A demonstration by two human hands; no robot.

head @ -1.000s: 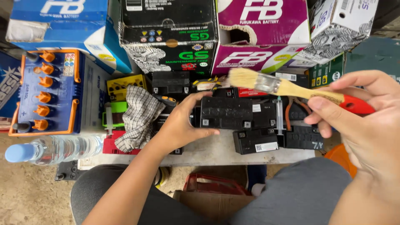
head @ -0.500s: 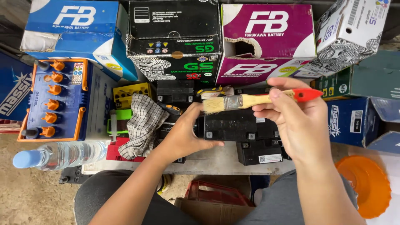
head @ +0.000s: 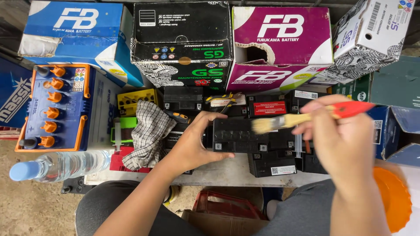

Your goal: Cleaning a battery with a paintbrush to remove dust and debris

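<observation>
The left hand was cupped against the left end of a small black battery on the grey bench, thumb and fingers curled round its corner. The right hand gripped a brush by its red handle, the pale bristles resting on the battery's top right edge. A checked rag lay just left of the wrist.

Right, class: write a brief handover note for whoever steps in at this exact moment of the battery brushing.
Left hand: grips the left end of the small black battery on the bench.
Right hand: holds the paintbrush by its red handle, bristles over the battery's top right.
Checked cloth lies just left.
Done: cannot tell how much is brushed.
Left: probably finishing the top.
</observation>
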